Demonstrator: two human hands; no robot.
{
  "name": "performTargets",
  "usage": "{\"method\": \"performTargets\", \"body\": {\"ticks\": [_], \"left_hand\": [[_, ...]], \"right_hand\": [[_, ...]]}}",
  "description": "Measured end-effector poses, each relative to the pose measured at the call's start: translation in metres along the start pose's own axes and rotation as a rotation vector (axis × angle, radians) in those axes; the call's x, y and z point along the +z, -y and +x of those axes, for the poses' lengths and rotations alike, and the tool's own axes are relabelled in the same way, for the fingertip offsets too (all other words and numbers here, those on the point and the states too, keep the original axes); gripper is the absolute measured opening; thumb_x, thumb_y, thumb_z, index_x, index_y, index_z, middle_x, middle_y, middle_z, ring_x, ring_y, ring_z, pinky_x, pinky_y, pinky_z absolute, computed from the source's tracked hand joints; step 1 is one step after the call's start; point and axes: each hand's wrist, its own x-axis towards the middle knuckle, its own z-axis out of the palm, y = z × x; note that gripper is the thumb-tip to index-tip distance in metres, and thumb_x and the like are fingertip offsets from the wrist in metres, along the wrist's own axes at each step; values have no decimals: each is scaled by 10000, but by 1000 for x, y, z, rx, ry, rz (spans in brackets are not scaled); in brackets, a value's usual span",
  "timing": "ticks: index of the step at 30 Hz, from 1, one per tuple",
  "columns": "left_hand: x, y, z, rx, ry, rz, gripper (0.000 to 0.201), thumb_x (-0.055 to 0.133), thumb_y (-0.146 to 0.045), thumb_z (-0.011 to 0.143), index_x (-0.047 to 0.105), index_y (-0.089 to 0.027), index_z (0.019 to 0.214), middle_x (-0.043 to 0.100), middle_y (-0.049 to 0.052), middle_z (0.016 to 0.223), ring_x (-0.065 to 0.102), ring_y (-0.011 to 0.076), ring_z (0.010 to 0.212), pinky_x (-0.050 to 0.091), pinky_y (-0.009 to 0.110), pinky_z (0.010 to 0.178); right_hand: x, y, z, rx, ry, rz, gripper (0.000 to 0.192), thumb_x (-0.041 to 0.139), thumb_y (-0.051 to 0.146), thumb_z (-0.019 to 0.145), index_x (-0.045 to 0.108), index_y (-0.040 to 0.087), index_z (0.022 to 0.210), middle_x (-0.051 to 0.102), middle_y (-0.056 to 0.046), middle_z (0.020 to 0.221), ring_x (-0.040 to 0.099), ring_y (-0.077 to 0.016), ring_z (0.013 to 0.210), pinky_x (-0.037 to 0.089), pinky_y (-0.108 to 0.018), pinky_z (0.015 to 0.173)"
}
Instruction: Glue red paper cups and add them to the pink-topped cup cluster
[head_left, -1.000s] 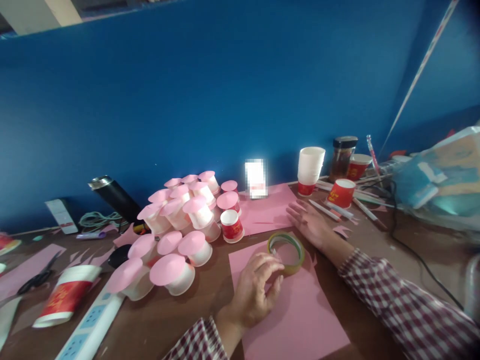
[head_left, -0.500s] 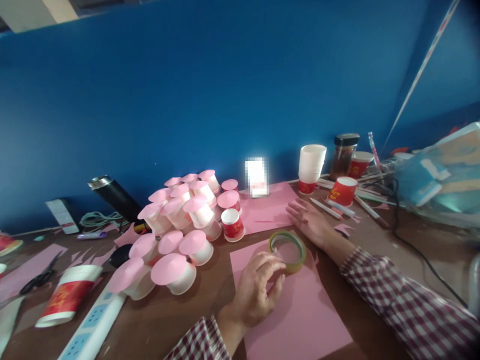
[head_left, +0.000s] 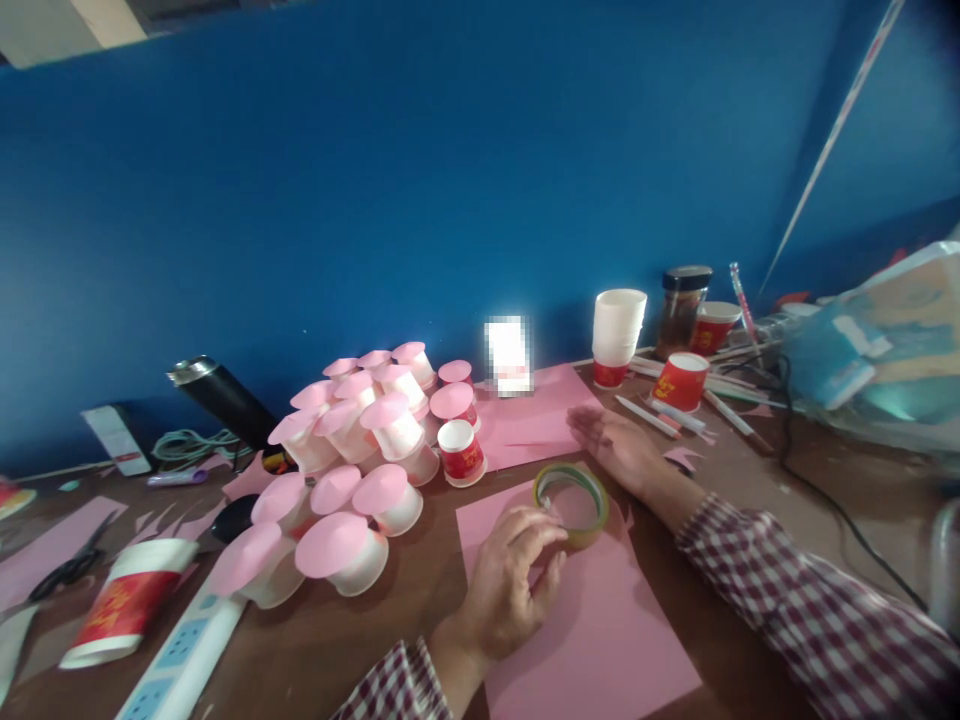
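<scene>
My left hand [head_left: 511, 575] is over the near pink paper sheet [head_left: 592, 640], fingers loosely curved and thumb apart. Its fingertips reach the near-left side of a roll of clear tape [head_left: 604, 510]; whether they touch it I cannot tell. The roll lies on the sheet's far part. My right hand [head_left: 619, 445] is open and holds nothing, palm turned partly up, beside the far pink sheet [head_left: 536, 410]. Left of the hands stand several upturned paper cups with pink paper discs on top [head_left: 337, 545], and one red-and-white cup without a disc [head_left: 460, 450].
A stack of paper cups [head_left: 619, 325], a lidded jar [head_left: 682, 310], pens [head_left: 649, 415] and a plastic bag [head_left: 877, 350] stand or lie to the right. At left are a power strip [head_left: 180, 650], scissors [head_left: 71, 570], a tipped paper cup [head_left: 127, 605] and a black flask [head_left: 225, 400].
My right hand has rolled over so that more of its palm faces up. The left hand and the tape roll keep their places, while the whole view has shifted slightly.
</scene>
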Motion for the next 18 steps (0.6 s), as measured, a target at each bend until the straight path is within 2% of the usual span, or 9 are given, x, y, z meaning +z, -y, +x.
{"method": "performTargets", "body": {"ticks": [2, 4, 11, 15, 18], "left_hand": [[0, 0, 0, -1, 4, 1, 267, 567, -88, 861, 603, -192, 1104, 655, 85, 1043, 602, 197, 1028, 522, 370, 928], [0, 0, 0, 2, 8, 1, 266, 566, -88, 862, 603, -192, 1103, 657, 85, 1039, 602, 198, 1022, 523, 371, 924], [-1, -2, 1, 7, -8, -3, 245, 566, -99, 863, 608, -192, 1087, 661, 91, 1014, 612, 207, 989, 535, 377, 893], [0, -2, 1, 8, -14, -3, 254, 566, -93, 860, 606, -191, 1091, 661, 94, 1013, 614, 209, 988, 538, 378, 888], [0, -1, 1, 9, -15, 3, 254, 565, -94, 861, 607, -190, 1092, 661, 94, 1010, 613, 211, 988, 538, 382, 886]], "right_hand": [[1, 1, -2, -18, 46, -18, 174, 738, 110, 624, 609, 225, 611, 746, -44, 991, 686, -219, 1012, 494, -396, 1044], [1, 1, -4, -21, 79, -11, 242, 747, 128, 630, 540, 216, 539, 748, -39, 993, 687, -221, 997, 506, -411, 1026], [1, -1, -4, -17, 105, 9, 299, 762, 140, 687, 502, 198, 551, 685, -69, 1198, 618, -253, 1181, 484, -415, 1045], [2, 0, -5, -2, 83, -6, 321, 740, 147, 737, 474, 202, 566, 660, -58, 1252, 583, -278, 1234, 516, -467, 1003], [3, 0, -7, -14, 105, -37, 316, 755, 121, 725, 479, 199, 592, 631, -81, 1296, 578, -284, 1242, 524, -460, 991]]}}
